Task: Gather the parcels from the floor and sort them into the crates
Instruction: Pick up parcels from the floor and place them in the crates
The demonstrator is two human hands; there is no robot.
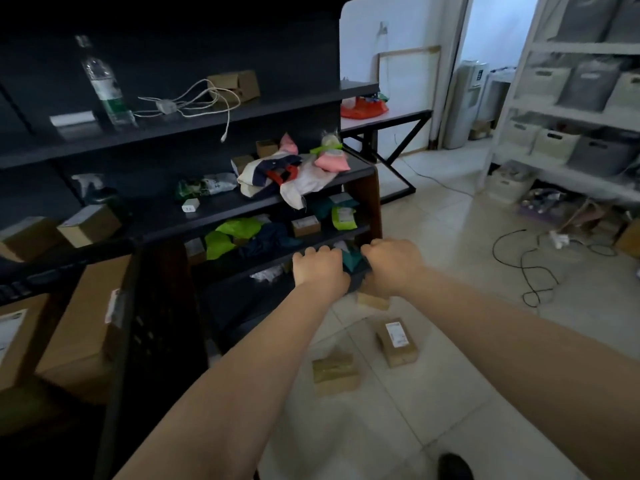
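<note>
Both my hands reach forward to the front edge of a low shelf on the dark rack (pixel 242 209). My left hand (pixel 320 268) and my right hand (pixel 391 265) are closed together on a dark teal soft parcel (pixel 352 260) held between them. On the tiled floor below lie cardboard box parcels: one with a white label (pixel 397 342), one nearer me (pixel 335 373), and one partly hidden under my right hand (pixel 372 301). A black crate (pixel 152 327) stands at my left, its inside not visible.
The rack shelves hold green, pink and teal soft parcels (pixel 235 232), small boxes and a cloth bag (pixel 277 178). Large cardboard boxes (pixel 79 327) stand at the left. Black cables (pixel 526 268) trail over the floor at right, beneath white shelving with bins (pixel 568 98). A dark shoe (pixel 455 465) is at bottom.
</note>
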